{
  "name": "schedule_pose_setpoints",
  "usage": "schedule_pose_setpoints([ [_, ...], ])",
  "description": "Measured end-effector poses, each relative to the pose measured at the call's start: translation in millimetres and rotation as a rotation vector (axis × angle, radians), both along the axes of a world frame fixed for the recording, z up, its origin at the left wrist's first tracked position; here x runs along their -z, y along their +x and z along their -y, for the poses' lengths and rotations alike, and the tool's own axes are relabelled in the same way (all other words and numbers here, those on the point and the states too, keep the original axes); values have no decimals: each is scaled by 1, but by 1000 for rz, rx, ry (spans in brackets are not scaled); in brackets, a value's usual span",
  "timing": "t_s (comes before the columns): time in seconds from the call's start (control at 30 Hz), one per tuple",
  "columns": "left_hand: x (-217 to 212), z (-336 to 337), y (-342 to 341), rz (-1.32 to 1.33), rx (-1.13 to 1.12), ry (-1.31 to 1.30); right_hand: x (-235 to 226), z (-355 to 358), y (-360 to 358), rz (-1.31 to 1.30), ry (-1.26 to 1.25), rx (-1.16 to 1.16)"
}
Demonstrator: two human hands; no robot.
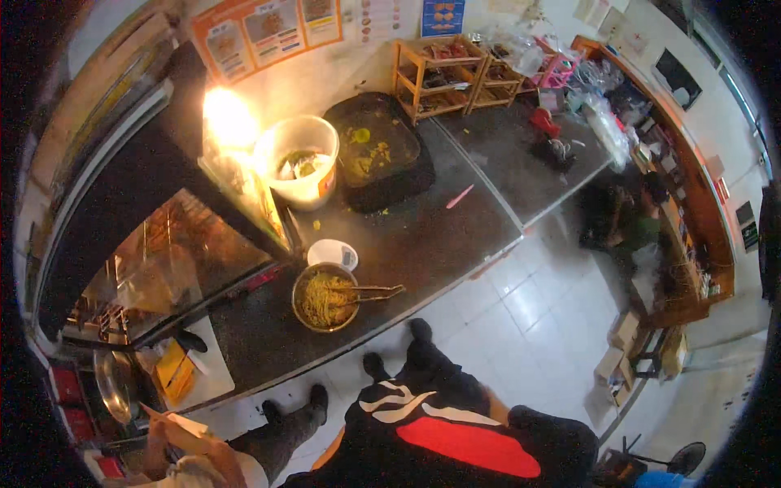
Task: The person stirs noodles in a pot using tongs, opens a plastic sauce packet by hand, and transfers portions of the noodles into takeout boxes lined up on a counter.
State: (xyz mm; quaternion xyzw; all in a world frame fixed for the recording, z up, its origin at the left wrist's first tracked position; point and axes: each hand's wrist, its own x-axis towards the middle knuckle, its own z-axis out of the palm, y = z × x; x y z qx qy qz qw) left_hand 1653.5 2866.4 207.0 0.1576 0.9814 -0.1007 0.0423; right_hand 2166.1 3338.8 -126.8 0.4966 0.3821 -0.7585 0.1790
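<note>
Neither of my hands shows; only my black shirt with its red and white print (468,447) and small parts of my arms appear at the lower edge. Closest in front of me on the dark counter is a round metal bowl (298,312) of yellow noodle-like shreds (325,299). A pair of tongs (381,291) rests in it, handles pointing right over the rim. Just behind the bowl sits a white kitchen scale (333,254). Farther back stands a white bucket (313,193) with something green and white inside. Beside it lies a black tray (393,195) with yellow-green bits.
A pink utensil (460,197) lies on the dark counter (415,244). Wooden racks (439,77) and plastic bags line the back. At lower left another person (203,455) holds something flat and pale. A second person (630,215) is by the wooden shelving (720,236) at right.
</note>
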Motion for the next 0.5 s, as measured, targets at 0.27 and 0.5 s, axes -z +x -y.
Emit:
schedule_pose_setpoints([
  [0.27, 24, -171, -36, 165, 270, 22, -224, -326, -171, -475, 739, -47],
  [0.5, 113, -250, -116, -21, 729, -280, -404, -607, -387, -522, 1779, -107],
])
